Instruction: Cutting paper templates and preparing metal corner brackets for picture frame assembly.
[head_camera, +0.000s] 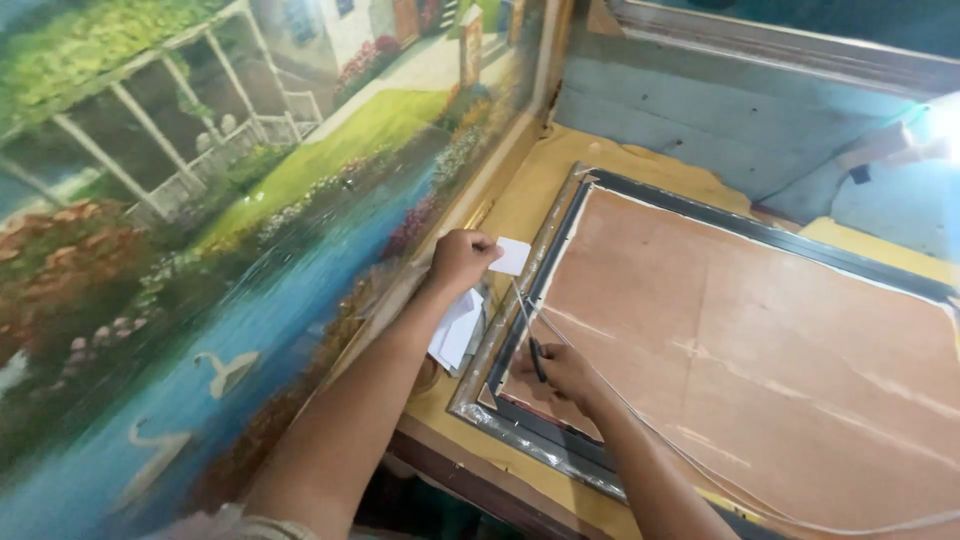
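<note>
Brown backing board (760, 340) fills the frame (500, 340) under both hands (565, 372).

Left hand (462, 258) pinches a small white paper card (512, 256) above the silver picture frame (497, 338). Right hand (562, 372) grips a thin dark-handled tool (530, 338) on the brown backing board (760, 350).

Small white card (512, 256) pinched upright above frame edge; thin dark-handled tool (531, 335) slanted on brown backing board (760, 340), inside silver-grey frame (505, 330).
</note>
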